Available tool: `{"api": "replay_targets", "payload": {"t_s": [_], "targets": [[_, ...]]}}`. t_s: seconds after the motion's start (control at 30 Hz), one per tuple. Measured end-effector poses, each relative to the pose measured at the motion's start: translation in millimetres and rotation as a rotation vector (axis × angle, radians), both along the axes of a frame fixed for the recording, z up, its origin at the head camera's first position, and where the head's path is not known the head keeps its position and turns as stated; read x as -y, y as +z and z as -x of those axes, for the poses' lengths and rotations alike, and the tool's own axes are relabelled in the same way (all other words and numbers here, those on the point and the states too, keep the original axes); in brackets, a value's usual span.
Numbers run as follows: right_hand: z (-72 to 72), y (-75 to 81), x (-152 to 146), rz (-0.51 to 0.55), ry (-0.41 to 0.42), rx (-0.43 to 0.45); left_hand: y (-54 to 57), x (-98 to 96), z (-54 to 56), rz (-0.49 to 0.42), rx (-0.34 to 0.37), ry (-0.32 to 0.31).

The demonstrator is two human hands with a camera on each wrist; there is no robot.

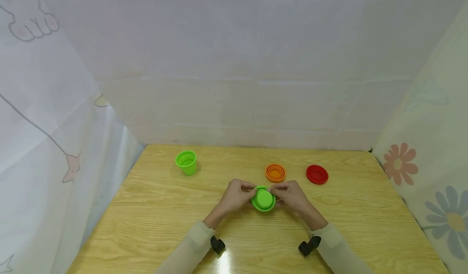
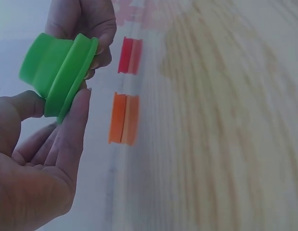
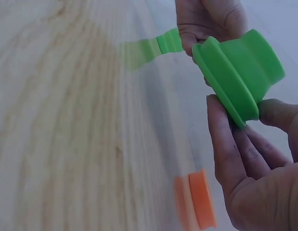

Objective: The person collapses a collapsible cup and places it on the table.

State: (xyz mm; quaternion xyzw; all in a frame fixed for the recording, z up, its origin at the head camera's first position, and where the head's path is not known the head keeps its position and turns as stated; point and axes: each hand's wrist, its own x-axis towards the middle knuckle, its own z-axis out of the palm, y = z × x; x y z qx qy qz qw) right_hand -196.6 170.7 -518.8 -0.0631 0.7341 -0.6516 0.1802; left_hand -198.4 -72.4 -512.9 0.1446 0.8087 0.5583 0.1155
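Green part-folded cup between both hands

I see the held cup between the person's 2 hands, above the desk. Behind it, slightly right, the middle cup lies on the desk, the right-end cup to its right. Well left of those 3, the left-end cup stands near the back edge.

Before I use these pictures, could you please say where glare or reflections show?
Head view: glare on the wooden table by the left sleeve; left wrist view: red collapsed cup and orange collapsed cup mirrored in it; right wrist view: orange collapsed cup and upright green cup likewise.
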Motion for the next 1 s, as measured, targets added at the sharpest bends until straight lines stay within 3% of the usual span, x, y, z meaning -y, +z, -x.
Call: {"api": "replay_targets", "payload": {"t_s": [0.13,0.33,0.53,0.63,0.83,1.0], "targets": [[0.0,1.9,-1,0.021,0.01,0.022,-0.3,2.9,2.7,-0.004,0.013,-0.03],[2.6,-3.8,-2,0.083,0.024,0.088,-0.2,4.7,5.8,-0.082,0.08,-0.076],[4.8,-8.5,-6,0.253,0.067,0.217,-6.5,7.9,8.7,-0.202,0.223,-0.039],[4.8,-8.8,-8,0.304,0.084,0.239,-9.4,9.6,9.9,-0.248,0.275,-0.037],[4.0,-8.2,-9,0.307,0.071,0.246,-13.4,14.2,11.9,-0.339,0.39,-0.094],[3.2,-7.4,-8,0.288,0.06,0.249,-14.5,16.6,12.3,-0.355,0.426,-0.116]]}}
